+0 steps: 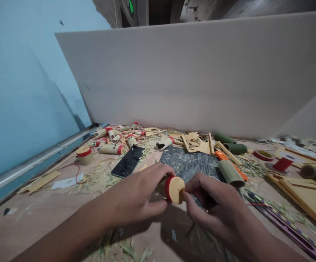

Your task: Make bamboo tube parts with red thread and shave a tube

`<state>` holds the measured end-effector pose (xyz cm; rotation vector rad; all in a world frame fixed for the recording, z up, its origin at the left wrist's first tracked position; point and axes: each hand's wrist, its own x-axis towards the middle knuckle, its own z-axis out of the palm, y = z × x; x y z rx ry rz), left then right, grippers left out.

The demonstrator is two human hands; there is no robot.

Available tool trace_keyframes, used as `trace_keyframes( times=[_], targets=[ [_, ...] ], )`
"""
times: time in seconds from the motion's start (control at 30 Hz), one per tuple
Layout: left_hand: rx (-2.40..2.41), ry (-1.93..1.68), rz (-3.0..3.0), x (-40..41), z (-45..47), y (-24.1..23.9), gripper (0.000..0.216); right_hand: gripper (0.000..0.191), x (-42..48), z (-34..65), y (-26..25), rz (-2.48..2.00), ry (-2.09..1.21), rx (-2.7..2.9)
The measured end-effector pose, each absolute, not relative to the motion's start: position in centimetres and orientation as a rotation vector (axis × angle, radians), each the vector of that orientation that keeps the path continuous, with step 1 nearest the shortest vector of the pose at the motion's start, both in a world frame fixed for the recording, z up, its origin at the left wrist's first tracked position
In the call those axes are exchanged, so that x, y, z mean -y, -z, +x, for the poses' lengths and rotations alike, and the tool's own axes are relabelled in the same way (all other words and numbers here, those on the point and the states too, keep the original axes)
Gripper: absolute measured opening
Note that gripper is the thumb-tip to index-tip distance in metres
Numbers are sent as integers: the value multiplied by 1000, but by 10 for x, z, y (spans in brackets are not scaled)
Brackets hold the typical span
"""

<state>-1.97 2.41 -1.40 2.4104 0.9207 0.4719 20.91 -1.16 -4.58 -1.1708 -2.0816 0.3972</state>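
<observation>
My left hand (pixel 138 194) is closed around a short bamboo tube with a red band (pixel 174 188), its flat cut end facing me. My right hand (pixel 211 205) pinches at the edge of that end with thumb and forefinger; what the fingertips grip is too small to make out. Both hands hover just above the table, over the near edge of a dark cutting mat (pixel 190 163).
A black phone (pixel 127 161) lies left of the mat. Several red-banded bamboo pieces (pixel 111 140) are scattered at the back left, green bamboo tubes (pixel 230 173) and an orange knife (pixel 223 157) to the right, wooden cut-outs (pixel 197 142), red thread spool (pixel 282 164), shavings everywhere. A white board (pixel 201 72) walls the back.
</observation>
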Motion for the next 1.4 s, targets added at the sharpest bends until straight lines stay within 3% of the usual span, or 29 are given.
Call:
trace_keyframes(
  times=[1.4],
  targets=[
    [-886,-553,2509,-23,-21,10,39,13,19,210,40,-1124,-448,2043]
  ],
)
